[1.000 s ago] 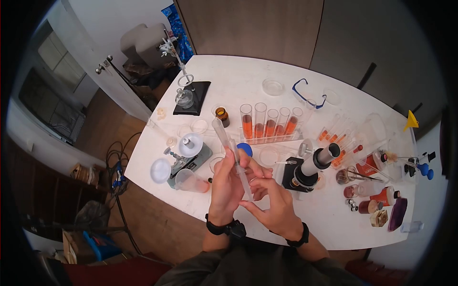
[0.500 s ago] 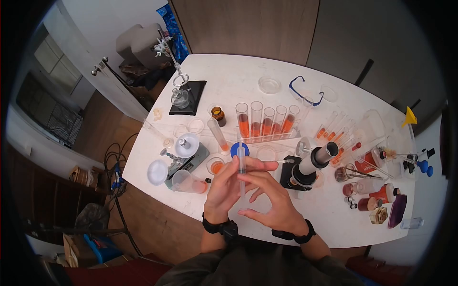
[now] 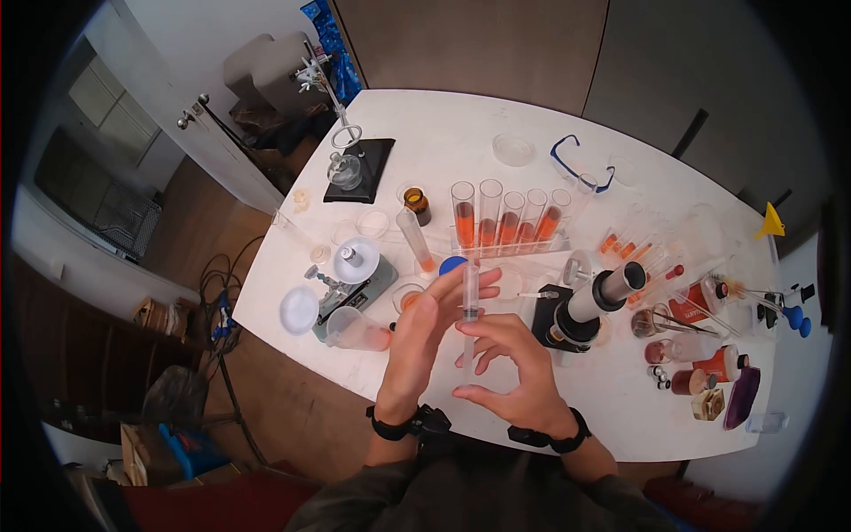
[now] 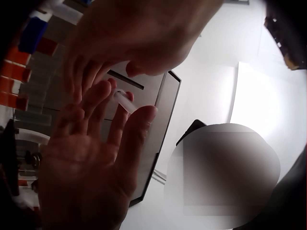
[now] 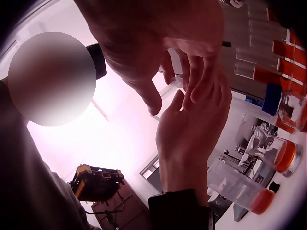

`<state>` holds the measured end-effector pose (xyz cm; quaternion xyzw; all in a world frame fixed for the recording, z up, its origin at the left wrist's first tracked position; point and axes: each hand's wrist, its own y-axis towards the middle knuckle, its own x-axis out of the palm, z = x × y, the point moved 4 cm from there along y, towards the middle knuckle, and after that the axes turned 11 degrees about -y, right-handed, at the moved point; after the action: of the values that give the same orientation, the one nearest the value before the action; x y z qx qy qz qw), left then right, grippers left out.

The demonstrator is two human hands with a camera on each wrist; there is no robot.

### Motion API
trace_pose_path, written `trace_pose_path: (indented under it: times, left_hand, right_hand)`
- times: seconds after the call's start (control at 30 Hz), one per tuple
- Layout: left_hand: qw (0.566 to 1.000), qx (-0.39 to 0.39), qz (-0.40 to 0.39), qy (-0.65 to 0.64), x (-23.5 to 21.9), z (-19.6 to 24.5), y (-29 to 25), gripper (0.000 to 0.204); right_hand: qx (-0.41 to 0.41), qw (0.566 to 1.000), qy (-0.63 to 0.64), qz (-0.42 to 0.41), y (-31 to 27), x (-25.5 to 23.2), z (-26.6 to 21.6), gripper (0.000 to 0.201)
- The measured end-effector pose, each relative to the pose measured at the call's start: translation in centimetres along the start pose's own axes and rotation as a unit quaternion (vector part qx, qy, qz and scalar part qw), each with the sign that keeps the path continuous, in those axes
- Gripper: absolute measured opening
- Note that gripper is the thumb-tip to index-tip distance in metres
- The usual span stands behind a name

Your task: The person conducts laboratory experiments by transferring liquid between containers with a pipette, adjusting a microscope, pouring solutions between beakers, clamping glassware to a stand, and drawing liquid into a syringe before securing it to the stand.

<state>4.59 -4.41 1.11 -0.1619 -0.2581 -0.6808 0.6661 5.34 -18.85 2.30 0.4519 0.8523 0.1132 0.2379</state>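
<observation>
Over the table's near side, my right hand (image 3: 523, 368) holds a clear syringe (image 3: 471, 297) nearly upright in the head view. Its index finger is at the barrel's lower end, and its thumb is bent in below, beside the plunger end. My left hand (image 3: 417, 337) has its fingers straight, reaching behind the barrel and resting along it. In the left wrist view, part of the syringe (image 4: 125, 101) shows between the thumb and fingers of the right hand (image 4: 86, 163). The left hand (image 5: 192, 129) overlaps the right fingers in the right wrist view.
Beyond the hands stand a rack of test tubes (image 3: 510, 232) with orange liquid, a tall tube (image 3: 413, 235) and a blue cap (image 3: 450, 265). A balance (image 3: 359, 266) and plastic cup (image 3: 355, 328) are left. A microscope (image 3: 589, 306) stands right, near several jars (image 3: 687, 381).
My left fingers have straightened from around the syringe and now lie along it. The syringe has turned from a slant to nearly upright, in the right hand's hold.
</observation>
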Motion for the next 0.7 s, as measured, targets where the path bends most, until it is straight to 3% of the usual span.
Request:
trace_pose_path:
  times: [0.03, 0.13, 0.23, 0.3, 0.4, 0.53, 0.7]
  left_hand:
    - [0.992, 0.064, 0.028, 0.100, -0.4, 1.1, -0.6, 0.068]
    - [0.950, 0.194, 0.102, 0.221, -0.9, 5.0, -3.9, 0.055]
    - [0.849, 0.365, 0.215, 0.315, -2.5, 7.3, -6.7, 0.039]
    - [0.803, 0.362, 0.280, 0.383, -4.4, 8.0, -8.0, 0.035]
    - [0.778, 0.319, 0.324, 0.434, -6.5, 7.8, -9.2, 0.032]
    - [0.782, 0.270, 0.336, 0.450, -8.1, 6.7, -10.7, 0.030]
    - [0.767, 0.267, 0.329, 0.482, -7.9, 6.4, -10.4, 0.035]
  right_hand:
    - [0.000, 1.000, 0.013, 0.002, 0.0, -0.2, 0.1, 0.070]
    - [0.008, 0.999, 0.017, -0.027, 0.0, -0.3, 0.7, 0.074]
    - [0.031, 0.997, 0.048, -0.044, 0.0, 0.2, 1.2, 0.073]
    - [0.042, 0.995, 0.064, -0.059, 0.1, 0.5, 1.4, 0.073]
    - [0.064, 0.992, 0.085, -0.075, 0.2, 0.9, 1.5, 0.073]
    - [0.114, 0.984, 0.105, -0.085, 0.3, 1.3, 2.3, 0.073]
    - [0.130, 0.981, 0.114, -0.091, 0.6, 1.7, 3.0, 0.068]
